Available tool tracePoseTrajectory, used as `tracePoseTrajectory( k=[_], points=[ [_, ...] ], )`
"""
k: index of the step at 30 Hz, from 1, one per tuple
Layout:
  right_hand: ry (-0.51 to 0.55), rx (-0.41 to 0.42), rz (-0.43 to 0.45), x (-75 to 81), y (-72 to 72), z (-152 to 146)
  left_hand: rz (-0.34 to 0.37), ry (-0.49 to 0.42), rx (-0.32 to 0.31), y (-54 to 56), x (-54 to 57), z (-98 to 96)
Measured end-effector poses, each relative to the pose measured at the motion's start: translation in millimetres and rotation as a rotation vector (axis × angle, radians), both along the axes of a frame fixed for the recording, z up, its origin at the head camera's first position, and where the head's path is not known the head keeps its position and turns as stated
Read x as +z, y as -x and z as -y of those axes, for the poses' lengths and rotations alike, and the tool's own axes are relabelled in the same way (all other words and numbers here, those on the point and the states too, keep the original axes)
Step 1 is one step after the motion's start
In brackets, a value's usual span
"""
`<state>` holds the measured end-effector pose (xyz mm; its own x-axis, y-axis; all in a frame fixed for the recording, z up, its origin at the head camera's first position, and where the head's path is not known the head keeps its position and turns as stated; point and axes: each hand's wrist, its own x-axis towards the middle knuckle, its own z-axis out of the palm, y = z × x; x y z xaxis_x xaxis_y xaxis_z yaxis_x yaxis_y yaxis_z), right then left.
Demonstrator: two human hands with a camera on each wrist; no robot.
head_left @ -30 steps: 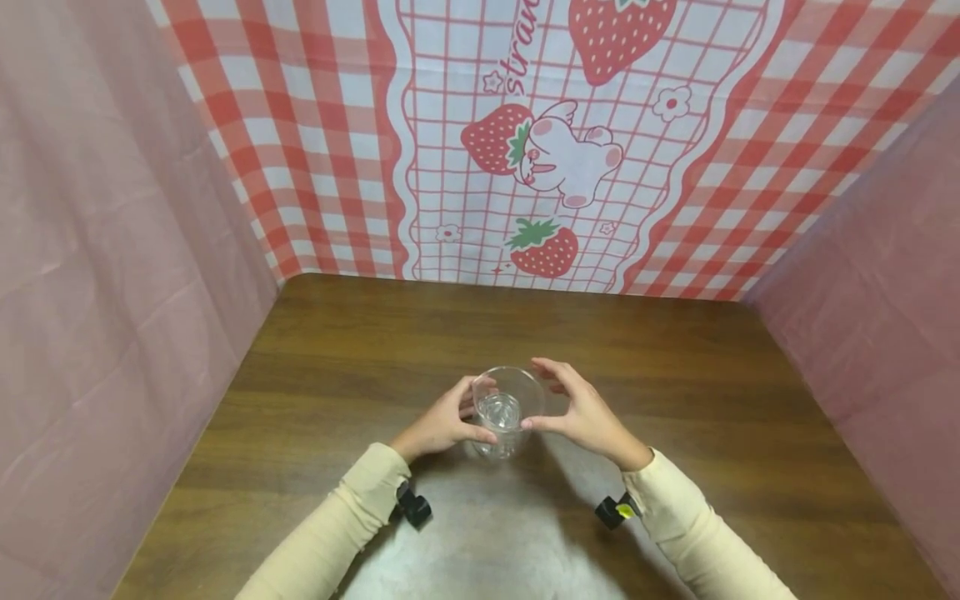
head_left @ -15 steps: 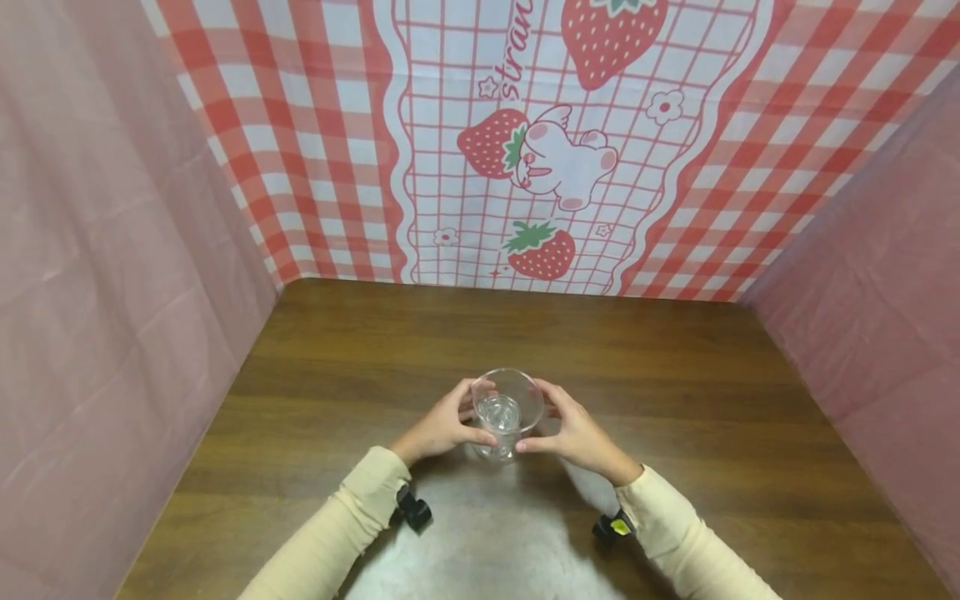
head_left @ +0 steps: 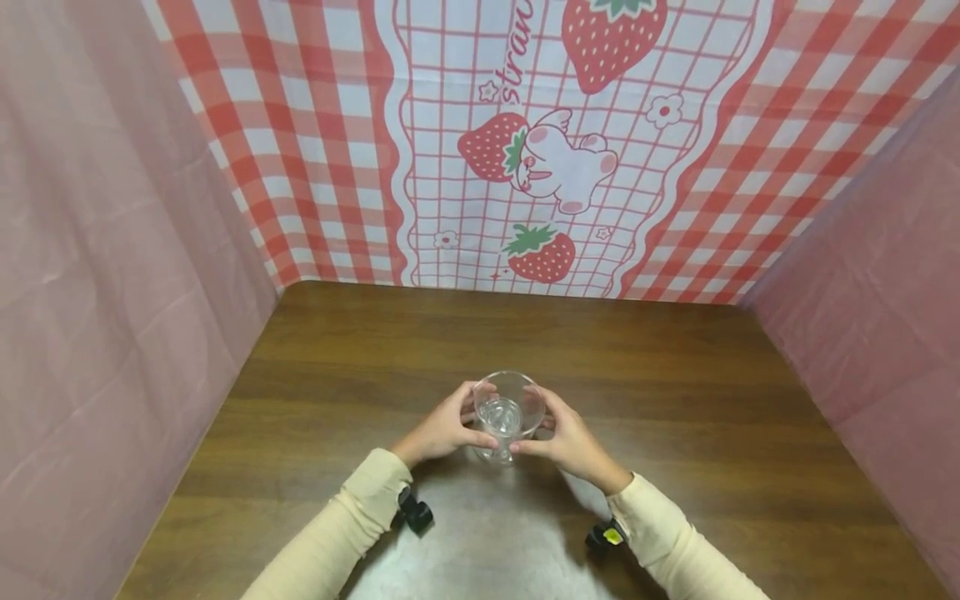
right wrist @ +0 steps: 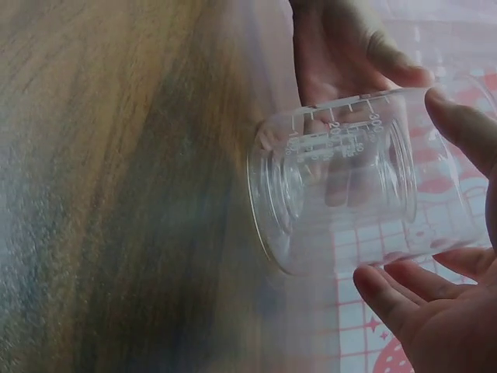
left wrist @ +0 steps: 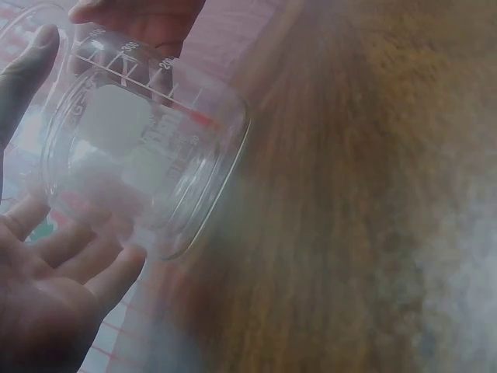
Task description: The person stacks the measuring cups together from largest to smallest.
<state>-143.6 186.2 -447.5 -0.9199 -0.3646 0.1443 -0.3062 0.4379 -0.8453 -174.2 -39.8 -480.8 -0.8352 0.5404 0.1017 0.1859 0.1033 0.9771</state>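
Upright near the middle of the wooden table, in the head view, is a clear glass beaker (head_left: 508, 427) with a wide round rim. White measuring marks and numbers run up its wall in both wrist views, and a smaller clear glass vessel (right wrist: 345, 175) shows nested inside it. My left hand (head_left: 441, 429) grips the beaker's left side, thumb at the front and fingers behind. On the right side my right hand (head_left: 572, 440) holds it the same way, the two thumbs close together at the front. Some fingertips are seen only through the glass.
The brown wooden table (head_left: 345, 367) reaches a red-and-white checked strawberry cloth (head_left: 330, 167) at the back. Pink curtains (head_left: 112, 292) hang along both sides. Black wrist cameras (head_left: 415, 511) are strapped under the cream sleeves.
My right hand has come in from the right, its fingers lowering from beside the rim to close around the beaker's side. My left hand and the beaker have stayed nearly in place.
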Motion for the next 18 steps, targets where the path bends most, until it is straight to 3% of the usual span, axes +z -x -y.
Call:
tracePoseTrajectory(
  k=[18],
  points=[
    [-0.017,0.0,-0.079,1.9,3.8,-5.6,-0.033,0.013,-0.006,0.6,7.6,-5.3]
  ],
)
